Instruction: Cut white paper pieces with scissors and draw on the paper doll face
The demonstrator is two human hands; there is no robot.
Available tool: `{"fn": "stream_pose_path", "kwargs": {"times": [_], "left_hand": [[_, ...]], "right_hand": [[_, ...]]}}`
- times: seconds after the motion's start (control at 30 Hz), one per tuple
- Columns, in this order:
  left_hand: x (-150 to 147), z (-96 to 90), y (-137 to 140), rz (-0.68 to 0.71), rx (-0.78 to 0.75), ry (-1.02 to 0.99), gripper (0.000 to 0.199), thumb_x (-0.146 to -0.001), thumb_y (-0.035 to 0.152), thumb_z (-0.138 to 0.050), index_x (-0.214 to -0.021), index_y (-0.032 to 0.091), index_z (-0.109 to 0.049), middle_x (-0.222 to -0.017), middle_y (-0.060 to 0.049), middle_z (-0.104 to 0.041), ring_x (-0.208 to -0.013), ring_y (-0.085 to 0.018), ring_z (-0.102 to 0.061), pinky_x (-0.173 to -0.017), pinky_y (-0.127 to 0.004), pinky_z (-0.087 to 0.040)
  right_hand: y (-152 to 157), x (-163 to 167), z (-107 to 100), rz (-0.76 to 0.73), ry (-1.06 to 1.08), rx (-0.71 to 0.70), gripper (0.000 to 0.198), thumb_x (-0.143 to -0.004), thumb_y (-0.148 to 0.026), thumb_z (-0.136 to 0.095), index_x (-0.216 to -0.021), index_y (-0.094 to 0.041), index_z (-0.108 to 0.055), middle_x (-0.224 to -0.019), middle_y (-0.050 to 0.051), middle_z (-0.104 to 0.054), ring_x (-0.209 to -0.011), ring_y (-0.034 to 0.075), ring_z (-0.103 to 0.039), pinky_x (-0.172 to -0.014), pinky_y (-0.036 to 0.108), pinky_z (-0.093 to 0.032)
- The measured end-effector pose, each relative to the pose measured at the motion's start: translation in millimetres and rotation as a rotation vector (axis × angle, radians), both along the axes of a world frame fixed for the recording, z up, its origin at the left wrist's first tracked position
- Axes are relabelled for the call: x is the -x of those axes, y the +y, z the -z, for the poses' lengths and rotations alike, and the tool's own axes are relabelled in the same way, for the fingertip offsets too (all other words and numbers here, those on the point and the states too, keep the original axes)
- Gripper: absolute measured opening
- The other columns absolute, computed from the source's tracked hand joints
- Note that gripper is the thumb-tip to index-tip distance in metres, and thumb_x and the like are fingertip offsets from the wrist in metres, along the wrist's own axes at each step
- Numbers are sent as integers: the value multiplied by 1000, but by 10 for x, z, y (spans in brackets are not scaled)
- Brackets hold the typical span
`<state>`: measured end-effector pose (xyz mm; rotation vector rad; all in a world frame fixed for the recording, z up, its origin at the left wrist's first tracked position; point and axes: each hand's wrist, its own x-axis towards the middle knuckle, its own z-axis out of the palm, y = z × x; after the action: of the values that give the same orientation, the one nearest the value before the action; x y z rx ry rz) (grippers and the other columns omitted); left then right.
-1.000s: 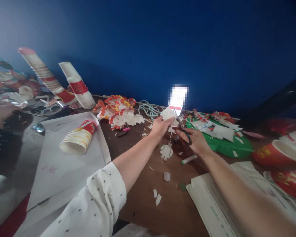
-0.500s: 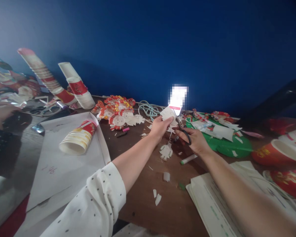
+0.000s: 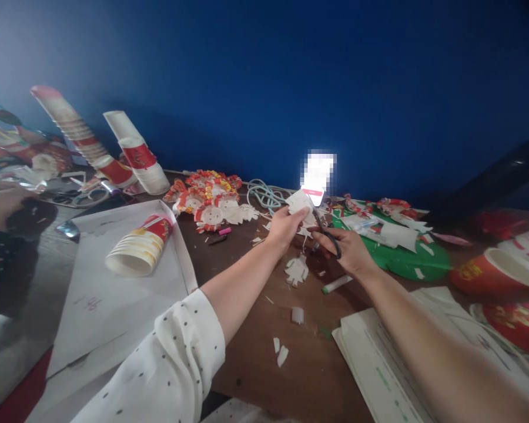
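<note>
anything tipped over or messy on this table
Yes. A stack of paper cups lies on its side on the white sheet, and small paper scraps litter the brown table below the left hand and right hand.

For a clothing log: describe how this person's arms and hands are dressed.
The left arm wears a white sleeve with small dark dots, pushed up past the elbow, forearm bare. The right arm is bare as far as the picture shows. Both hands, left hand and right hand, are ungloved; no rings or watch can be made out.
</note>
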<state>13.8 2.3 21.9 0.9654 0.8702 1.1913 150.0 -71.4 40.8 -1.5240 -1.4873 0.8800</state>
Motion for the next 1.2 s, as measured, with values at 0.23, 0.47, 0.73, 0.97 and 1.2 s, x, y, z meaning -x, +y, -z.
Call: {"fn": "stream_pose_path", "kwargs": {"times": [0.23,0.47,0.73,0.97,1.2], "left_hand": [[-4,5,11,-1,-3,1,22,-72,35,-70,-76,15,-62,-57,2,-52,-50,-7,-44,-50,-22,-34],[-4,14,12,-14,-5,-8,24,-70,36,-72,-72,15,-59,-56,3,-52,-49,-6,-43,-50,-21,-34],[-13,-51,-12,-69,27,-12,24,-68,34,-73,-74,15,-59,-57,2,-53,-48,-6,-44,-49,-20,-35],[-16,56,12,-33,-34,21,29,-69,39,-72,-84,15,-65,-66,-1,-61,-52,-8,-48,-54,-23,-39],[-34,83,2,6,-56,19,31,-70,39,-71,-90,15,-68,-79,-7,-68,-61,-13,-57,-64,-28,-45]], "right_hand": [[-3,38,-5,31,39,13,50,-73,-53,-68,-102,-13,-75,-45,-2,-51,-42,10,-43,-43,24,-31],[-4,44,6,48,48,23,50,-71,-54,-68,-100,-13,-75,-46,-3,-50,-42,9,-43,-43,24,-32],[-10,63,15,36,48,39,50,-71,-54,-68,-99,-13,-76,-47,-2,-51,-42,9,-43,-42,24,-32],[-9,104,39,29,60,42,49,-70,-57,-68,-94,-15,-75,-49,-2,-53,-47,11,-47,-48,26,-37],[-4,105,86,60,106,54,40,-72,-56,-67,-78,-17,-70,-52,-2,-55,-45,10,-45,-45,25,-36]]}}
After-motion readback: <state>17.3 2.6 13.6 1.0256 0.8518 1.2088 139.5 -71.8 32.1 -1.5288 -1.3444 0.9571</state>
